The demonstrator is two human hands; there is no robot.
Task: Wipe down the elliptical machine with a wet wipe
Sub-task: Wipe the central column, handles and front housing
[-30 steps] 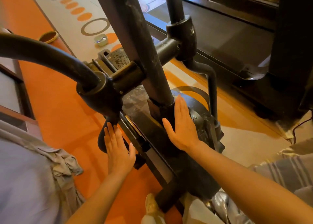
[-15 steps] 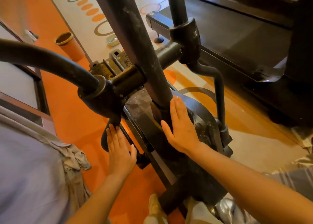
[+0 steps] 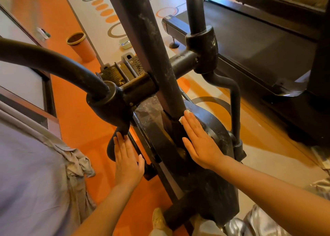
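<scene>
The black, dusty elliptical machine (image 3: 214,185) fills the middle of the head view, its thick central post (image 3: 153,45) rising toward me. My right hand (image 3: 198,139) lies flat with straight fingers on the flywheel housing at the foot of the post. It presses a white wet wipe (image 3: 184,115), of which only small edges show at the fingertips. My left hand (image 3: 127,157) rests flat with straight fingers against the left side of the housing, beneath the left handlebar joint (image 3: 109,107).
A black treadmill (image 3: 259,43) stands close on the right. An orange cup (image 3: 81,46) and a small white container (image 3: 125,43) sit on the orange and cream floor beyond the machine. A wall with framed panels (image 3: 23,86) runs along the left.
My view has tipped up, bringing more of the floor and the treadmill into sight. Both hands stay flat on the housing, and white edges of the wipe now show at my right fingertips.
</scene>
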